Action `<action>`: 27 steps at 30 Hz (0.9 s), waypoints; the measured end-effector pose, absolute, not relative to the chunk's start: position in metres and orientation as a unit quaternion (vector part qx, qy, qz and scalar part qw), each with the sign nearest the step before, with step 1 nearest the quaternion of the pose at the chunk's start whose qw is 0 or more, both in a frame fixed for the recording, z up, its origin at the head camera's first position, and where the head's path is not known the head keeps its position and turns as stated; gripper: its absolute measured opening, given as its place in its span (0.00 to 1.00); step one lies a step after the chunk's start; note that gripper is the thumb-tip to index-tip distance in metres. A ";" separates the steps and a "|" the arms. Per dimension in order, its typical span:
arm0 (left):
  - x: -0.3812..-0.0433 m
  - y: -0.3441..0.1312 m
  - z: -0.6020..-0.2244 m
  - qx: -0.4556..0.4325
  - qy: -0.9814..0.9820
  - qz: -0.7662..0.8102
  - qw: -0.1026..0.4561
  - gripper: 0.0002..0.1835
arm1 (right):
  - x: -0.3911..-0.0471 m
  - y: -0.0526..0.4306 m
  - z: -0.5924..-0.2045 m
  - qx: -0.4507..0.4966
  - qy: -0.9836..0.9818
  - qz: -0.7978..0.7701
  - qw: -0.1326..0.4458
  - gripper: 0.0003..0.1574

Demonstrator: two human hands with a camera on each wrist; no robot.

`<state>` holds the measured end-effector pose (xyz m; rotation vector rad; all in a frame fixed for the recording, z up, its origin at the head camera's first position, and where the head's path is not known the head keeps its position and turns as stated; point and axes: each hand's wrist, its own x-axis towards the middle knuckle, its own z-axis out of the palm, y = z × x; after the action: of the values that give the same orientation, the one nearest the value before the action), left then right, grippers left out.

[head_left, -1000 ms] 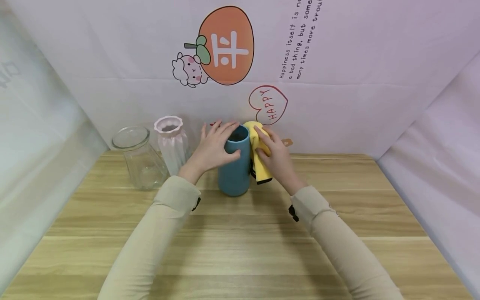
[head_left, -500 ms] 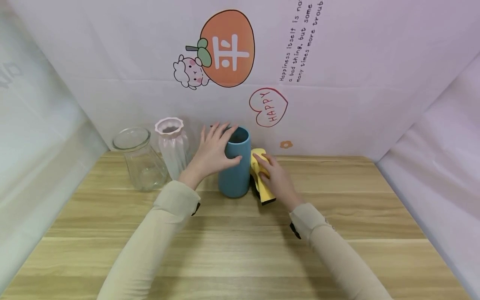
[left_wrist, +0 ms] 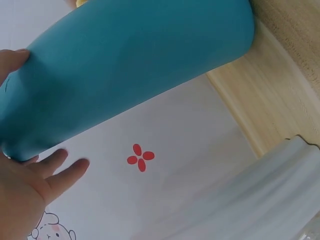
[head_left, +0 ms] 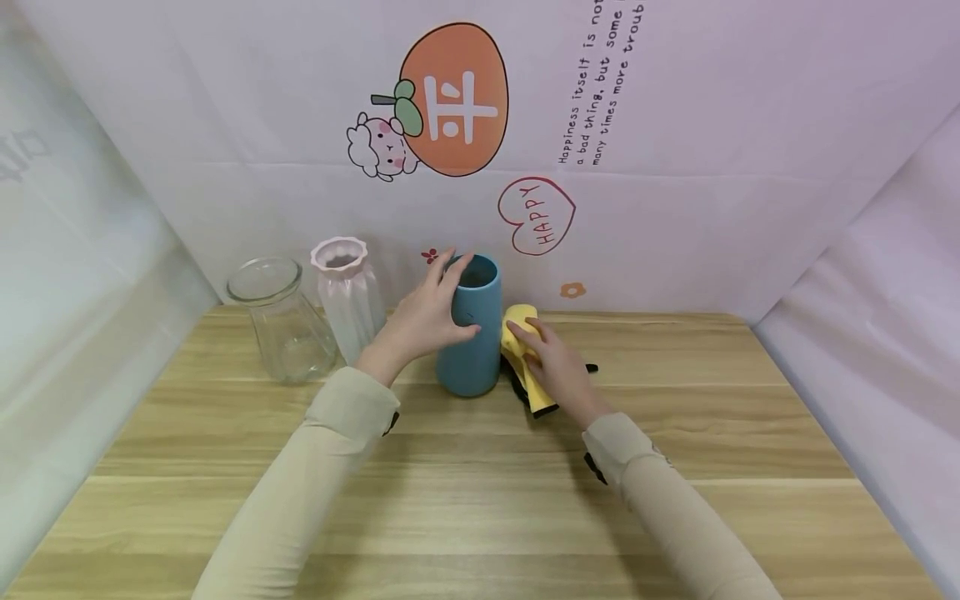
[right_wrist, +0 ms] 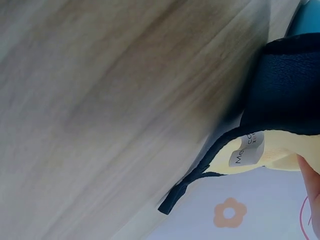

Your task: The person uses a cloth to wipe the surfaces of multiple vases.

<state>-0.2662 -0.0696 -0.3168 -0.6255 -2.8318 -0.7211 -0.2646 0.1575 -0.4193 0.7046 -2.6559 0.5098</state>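
A tall blue vase stands upright on the wooden tabletop. At its upper left, my left hand holds it, fingers near the rim and thumb across the front. In the left wrist view the vase fills the top, the thumb against its side. My right hand grips a yellow cloth with black edging, low at the vase's right side. In the right wrist view the cloth shows a grey label and a black strip; most of that hand is out of frame.
Left of the blue vase stand a pale pink-and-white fluted vase and a clear glass vase. A printed white curtain hangs right behind them. The wooden tabletop reaches toward the front.
My right hand has moved the yellow cloth down from near the rim to the lower right side of the blue vase. My left hand stays on the vase, its fingers slightly shifted.
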 end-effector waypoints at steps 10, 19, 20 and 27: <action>-0.266 -0.071 -0.315 -0.204 -0.944 -0.257 0.046 0.53 | -0.263 0.159 -0.414 0.265 -0.920 0.195 0.215 0.36; -0.267 -0.069 -0.316 -0.202 -0.943 -0.262 0.045 0.53 | -0.263 0.161 -0.412 0.252 -0.916 0.213 0.227 0.35; -0.268 -0.069 -0.316 -0.200 -0.943 -0.263 0.045 0.53 | -0.263 0.162 -0.412 0.251 -0.915 0.216 0.231 0.35; -0.269 -0.067 -0.318 -0.195 -0.944 -0.260 0.056 0.52 | -0.264 0.167 -0.413 0.243 -0.910 0.225 0.248 0.32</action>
<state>-0.2692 -0.0666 -0.3176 -0.5917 -2.8641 -0.7880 -0.2644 0.1669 -0.4134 0.6632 -2.4811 0.6133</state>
